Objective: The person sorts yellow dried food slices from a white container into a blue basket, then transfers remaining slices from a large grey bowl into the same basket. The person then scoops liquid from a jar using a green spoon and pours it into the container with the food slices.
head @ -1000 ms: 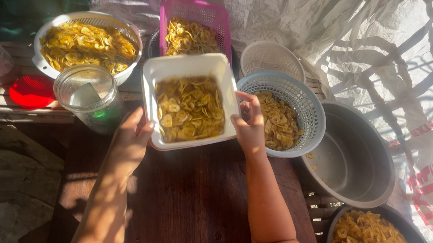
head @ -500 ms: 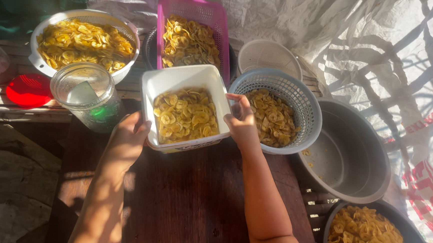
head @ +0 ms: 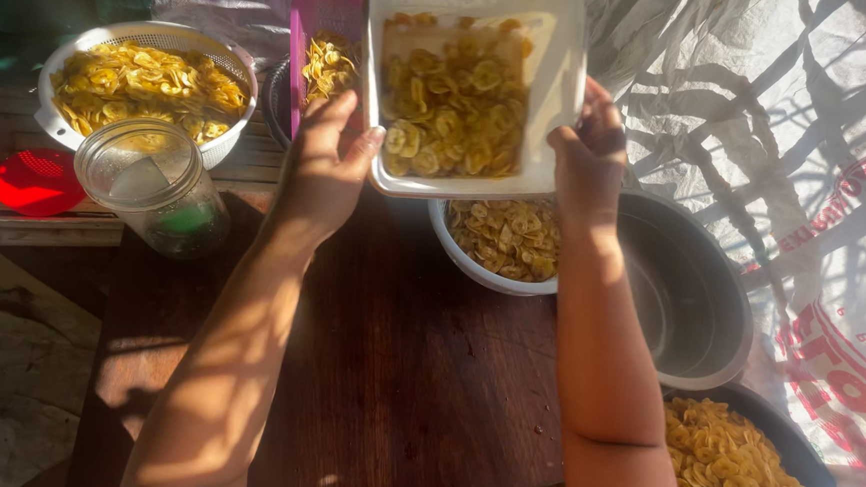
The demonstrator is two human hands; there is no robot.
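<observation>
A white square tub (head: 554,70) full of yellow banana chips (head: 456,105) is raised above the table, tilted toward me. My left hand (head: 326,162) grips its left side and my right hand (head: 587,148) grips its right side. Directly under the tub sits a pale round colander bowl (head: 472,261) holding more chips, partly hidden by the tub.
A white colander of chips (head: 148,76) stands at far left, a clear lidded jar (head: 151,186) in front of it, a red lid (head: 36,181) beside. A pink tub of chips (head: 319,51) is behind my left hand. An empty grey basin (head: 696,290) and a dark bowl of chips (head: 740,473) lie right. A dark wooden table (head: 395,372) is underneath.
Both hands have lifted the white tub off the table and carried it up and right, over the round colander bowl. The chips have slid toward the near side.
</observation>
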